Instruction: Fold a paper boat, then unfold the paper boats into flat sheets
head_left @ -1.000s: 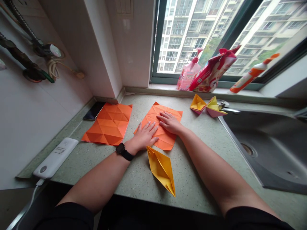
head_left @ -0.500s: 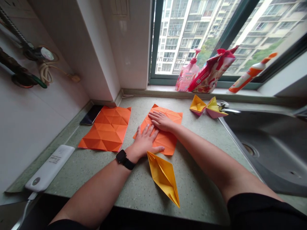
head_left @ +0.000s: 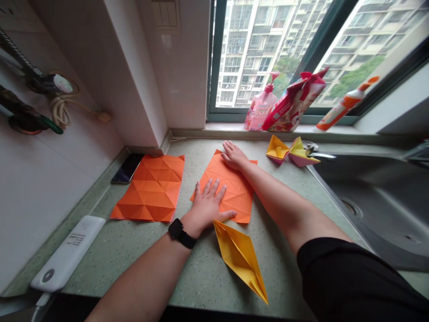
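A creased orange sheet of paper (head_left: 234, 192) lies on the counter in front of me. My left hand (head_left: 207, 203) rests flat on its near left part, fingers spread. Toward the far edge of the same sheet, my right hand (head_left: 233, 156) lies flat with its fingers stretched out. Just below my left thumb is a folded yellow paper boat (head_left: 239, 259), its upper tip close to that hand. Left of my hands sits another orange paper (head_left: 156, 188) with a grid of triangular creases, a pinkish layer showing at its edge.
A phone (head_left: 126, 168) lies by the left wall, behind a white power bank (head_left: 69, 252) with a cable. Two small folded paper boats (head_left: 278, 150) stand near the steel sink (head_left: 375, 197). On the windowsill are a pink pump bottle (head_left: 261, 107), a red bag (head_left: 295, 103) and an orange-white bottle (head_left: 345, 105).
My right hand has slid away from my left toward the sheet's far edge. My left hand stays flat on the sheet. The view has shifted slightly.
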A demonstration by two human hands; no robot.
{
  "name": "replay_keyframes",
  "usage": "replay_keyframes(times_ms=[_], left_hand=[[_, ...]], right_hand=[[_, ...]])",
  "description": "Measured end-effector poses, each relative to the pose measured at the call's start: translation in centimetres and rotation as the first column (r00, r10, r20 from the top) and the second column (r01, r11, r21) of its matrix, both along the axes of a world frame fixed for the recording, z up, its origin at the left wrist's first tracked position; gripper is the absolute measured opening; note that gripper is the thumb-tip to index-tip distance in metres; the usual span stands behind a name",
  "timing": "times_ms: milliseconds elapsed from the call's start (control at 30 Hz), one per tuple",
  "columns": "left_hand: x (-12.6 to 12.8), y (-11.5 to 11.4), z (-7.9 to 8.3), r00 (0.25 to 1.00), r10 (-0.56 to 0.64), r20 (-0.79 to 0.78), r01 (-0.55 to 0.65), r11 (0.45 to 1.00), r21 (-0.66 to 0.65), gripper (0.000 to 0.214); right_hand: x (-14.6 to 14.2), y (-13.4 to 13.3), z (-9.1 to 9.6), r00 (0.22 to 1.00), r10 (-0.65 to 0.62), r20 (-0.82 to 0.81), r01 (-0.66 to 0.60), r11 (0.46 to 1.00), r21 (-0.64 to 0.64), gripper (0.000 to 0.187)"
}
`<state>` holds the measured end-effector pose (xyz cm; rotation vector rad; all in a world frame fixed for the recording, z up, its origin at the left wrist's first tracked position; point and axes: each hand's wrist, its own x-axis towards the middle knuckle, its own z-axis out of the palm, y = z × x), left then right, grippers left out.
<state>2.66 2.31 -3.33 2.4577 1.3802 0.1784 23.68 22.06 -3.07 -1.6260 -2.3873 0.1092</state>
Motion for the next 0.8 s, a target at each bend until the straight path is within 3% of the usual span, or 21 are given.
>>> replay_keyframes(times_ms=[133,233,300,400,500,600,667,733,800], left_hand=[[0.0,0.1,0.0,1.0,-0.007,-0.007,0.007,1.0,-0.006,0.103],[0.1,0.0,0.4,1.0,-0.01,-0.002,0.01,1.0,-0.006,0.104],[0.0,0.0,0.6,1.0,-0.016,-0.013,0.016,1.0,-0.024,0.104],[-0.1,0.0,0.6,1.0,-0.014,-0.016,0.013,0.999,-0.031,0.104],[-0.2,0.1,0.3,1.0,-0.017,0.021,0.017,1.0,-0.002,0.101],[-0.2,0.1,0.3,1.0,-0.012,0.019,0.012,1.0,0.006,0.101],[-0.1,0.0,0.6,1.0,-0.006,-0.013,0.006,1.0,-0.001,0.101],[0.0,-0.1,1.0,0.998,-0.003,-0.055,0.002,1.0,-0.017,0.103],[0.1,-0.1,1.3,0.996,0.0,-0.087,-0.002,1.0,-0.025,0.103]], right_hand=[[0.6,-3.8,0.4,0.986,0.125,-0.108,-0.118,0.991,0.067,0.069],[0.9,-7.9,-0.5,0.955,0.274,-0.113,-0.277,0.961,-0.018,0.066],[1.1,-10.0,-1.3,0.959,0.28,-0.041,-0.283,0.954,-0.103,0.069],[2.1,-10.8,-2.1,0.984,0.165,0.063,-0.156,0.979,-0.129,0.075],[3.8,-9.2,-1.8,0.994,-0.047,0.096,0.057,0.992,-0.11,0.079],[5.0,-7.4,-0.7,0.968,-0.229,0.102,0.24,0.965,-0.105,0.082],[5.0,-7.0,0.0,0.918,-0.379,0.113,0.389,0.917,-0.083,0.084],[4.4,-7.6,0.4,0.903,-0.417,0.107,0.422,0.906,-0.038,0.083],[3.5,-9.4,0.3,0.957,-0.281,0.069,0.283,0.959,-0.013,0.079]])
